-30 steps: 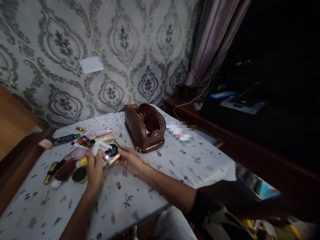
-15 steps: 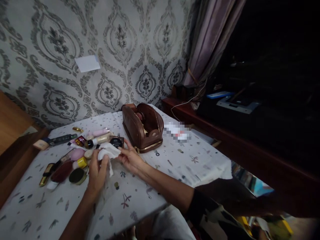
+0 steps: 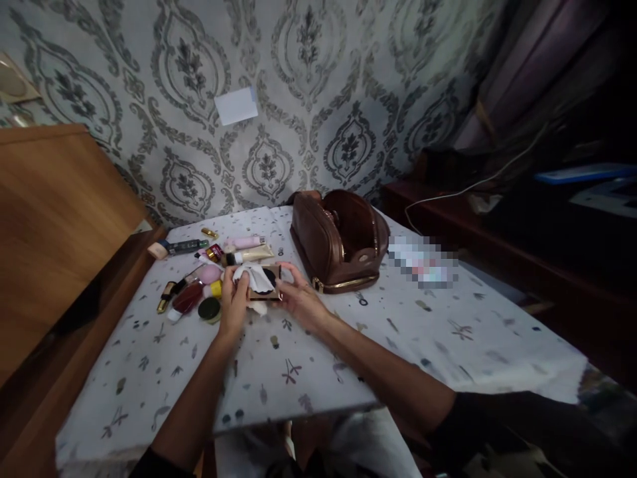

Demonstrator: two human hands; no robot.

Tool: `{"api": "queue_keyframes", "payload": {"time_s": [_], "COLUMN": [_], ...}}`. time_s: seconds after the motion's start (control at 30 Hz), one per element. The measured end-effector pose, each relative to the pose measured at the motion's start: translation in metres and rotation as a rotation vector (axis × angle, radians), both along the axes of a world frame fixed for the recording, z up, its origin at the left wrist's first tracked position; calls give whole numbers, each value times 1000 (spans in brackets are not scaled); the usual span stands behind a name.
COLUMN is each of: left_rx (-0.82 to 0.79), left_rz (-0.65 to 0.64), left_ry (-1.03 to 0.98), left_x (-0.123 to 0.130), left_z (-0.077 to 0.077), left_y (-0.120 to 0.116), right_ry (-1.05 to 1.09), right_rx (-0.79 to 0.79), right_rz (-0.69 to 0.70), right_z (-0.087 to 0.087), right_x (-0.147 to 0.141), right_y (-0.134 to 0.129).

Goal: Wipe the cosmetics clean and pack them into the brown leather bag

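My left hand (image 3: 233,307) pinches a crumpled white tissue (image 3: 253,276), which lies over the left part of a square compact case (image 3: 270,283) with a black round on its face. On the other side, my right hand (image 3: 301,300) has its fingers closed on the right edge of the compact. Both hands hold it above the tablecloth. Left of them lie a dark-lidded jar (image 3: 210,309), a dark red item (image 3: 187,296), a yellow-capped item (image 3: 213,289) and a pink egg-shaped piece (image 3: 210,273). Just behind the compact is a cream tube (image 3: 256,254).
A brown cosmetic bag (image 3: 316,242) stands unzipped behind my right hand. Farther back lie a pink tube (image 3: 243,242), a dark bottle (image 3: 186,246) and a gold lipstick (image 3: 210,233). A blurred-out item (image 3: 423,262) lies right of the bag. A wooden panel (image 3: 64,226) borders the left.
The compact, lying on the table before, is now up in my hands, with my right hand gripping it and the tissue against it. The view has swung left.
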State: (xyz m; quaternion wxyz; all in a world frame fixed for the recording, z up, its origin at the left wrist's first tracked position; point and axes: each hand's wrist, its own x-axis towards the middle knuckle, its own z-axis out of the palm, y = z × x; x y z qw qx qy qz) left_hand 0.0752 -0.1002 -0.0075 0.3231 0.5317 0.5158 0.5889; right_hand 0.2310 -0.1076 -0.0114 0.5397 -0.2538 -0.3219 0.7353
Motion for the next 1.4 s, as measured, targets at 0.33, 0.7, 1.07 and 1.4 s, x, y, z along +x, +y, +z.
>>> {"api": "queue_keyframes", "payload": {"time_s": [0.33,0.7,1.07,1.4], "left_rx": [-35,36,111,69], "left_rz": [14,82,-22,-101], "left_ry": [-151,116,180,246], "left_x": [0,7,5,15], "left_z": [-20,1,10,12], "left_y": [12,-6,-8,-17], "right_ry": [-29,124,97,182], "right_rx": [39,-78,-102,-201], "right_rz": [-56,-191,-13,-291], "right_z": [-1,-3,-6,-10], "right_x": [-3,-3,-1,-1], "right_y": [0,6,6,16]}}
